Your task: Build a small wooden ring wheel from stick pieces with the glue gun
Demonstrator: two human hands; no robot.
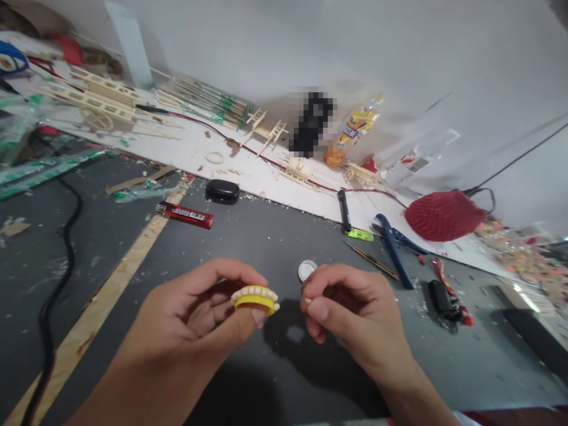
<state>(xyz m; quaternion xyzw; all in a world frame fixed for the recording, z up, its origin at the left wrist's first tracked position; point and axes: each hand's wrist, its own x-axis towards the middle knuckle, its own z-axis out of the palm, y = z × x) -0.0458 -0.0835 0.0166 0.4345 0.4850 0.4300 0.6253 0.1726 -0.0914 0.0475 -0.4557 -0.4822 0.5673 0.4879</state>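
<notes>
Left hand grasps a yellow ring edged with small pale segments, pinched between thumb and fingers above the desk; right hand nips a tiny pale piece between thumb and forefinger, just beside the ring and apart from it. Risks, as judged: the tiny piece could slip from the fingertips, since so little of it shows, and would be hard to find among the pale crumbs strewn farther back; too hard a squeeze by the left hand could bend the ring or loosen segments, one of which appears to stick out at the lower right edge; a low sweep of the right hand could knock the white round cap just behind its fingers. Containers: the cap lies face up, whitish inside, contents not identifiable; the labelled bottle by the wall shows orange in its lower part, probably drink; the black case is shut, so its contents cannot be told; the red lighter lies near it, its fuel level not readable
</notes>
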